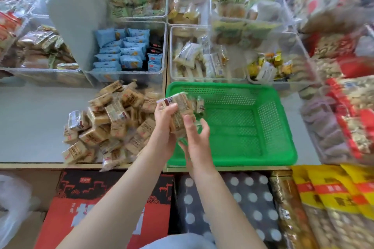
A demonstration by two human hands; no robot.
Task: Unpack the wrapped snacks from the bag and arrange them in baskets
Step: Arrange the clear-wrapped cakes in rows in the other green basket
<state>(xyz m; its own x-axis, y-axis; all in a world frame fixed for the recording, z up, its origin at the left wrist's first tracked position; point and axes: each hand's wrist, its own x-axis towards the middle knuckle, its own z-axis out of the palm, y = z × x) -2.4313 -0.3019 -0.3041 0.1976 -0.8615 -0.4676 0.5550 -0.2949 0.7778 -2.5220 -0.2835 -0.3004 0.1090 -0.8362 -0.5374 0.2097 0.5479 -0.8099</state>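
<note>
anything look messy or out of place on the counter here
Yes: the tan wrapped snacks lie in a loose heap on the counter left of the green basket, some hanging over the front edge. The basket looks empty. Both hands, left hand and right hand, hold a few snacks above its left rim.

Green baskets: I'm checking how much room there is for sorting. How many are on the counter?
1. The green basket sits on the counter right of the snack pile, below the clear bins, with both hands holding snacks over its left edge. Others may be out of view.
</note>
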